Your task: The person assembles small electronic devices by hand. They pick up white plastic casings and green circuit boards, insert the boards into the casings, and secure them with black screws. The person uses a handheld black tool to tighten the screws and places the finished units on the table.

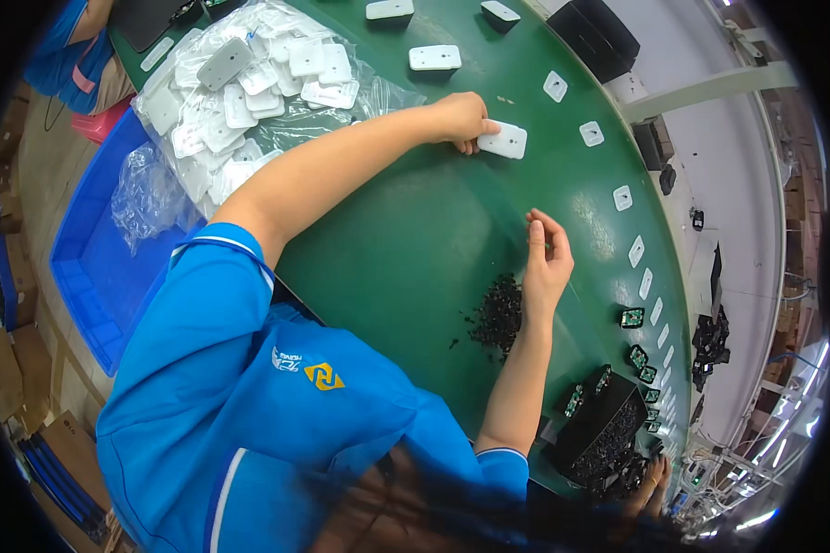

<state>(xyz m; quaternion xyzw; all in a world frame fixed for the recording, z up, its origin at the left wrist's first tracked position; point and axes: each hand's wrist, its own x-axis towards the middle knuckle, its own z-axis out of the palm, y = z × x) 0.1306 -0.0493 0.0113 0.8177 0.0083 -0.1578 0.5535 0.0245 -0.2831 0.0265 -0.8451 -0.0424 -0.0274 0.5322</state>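
Note:
My left hand (459,117) reaches far across the green belt (415,240) and grips the near edge of a white rectangular plate (504,140) lying flat on it. My right hand (544,258) hovers closer to me, thumb and fingers pinched on what looks like a small black part. Just below that hand lies a loose pile of small black parts (498,315) on the belt.
A clear bag of white plates (249,83) lies at the belt's left, over a blue crate (92,258). More white plates (433,57) ride spaced along the belt. A black box of parts (599,426) stands at the right, near another person's hand (655,475).

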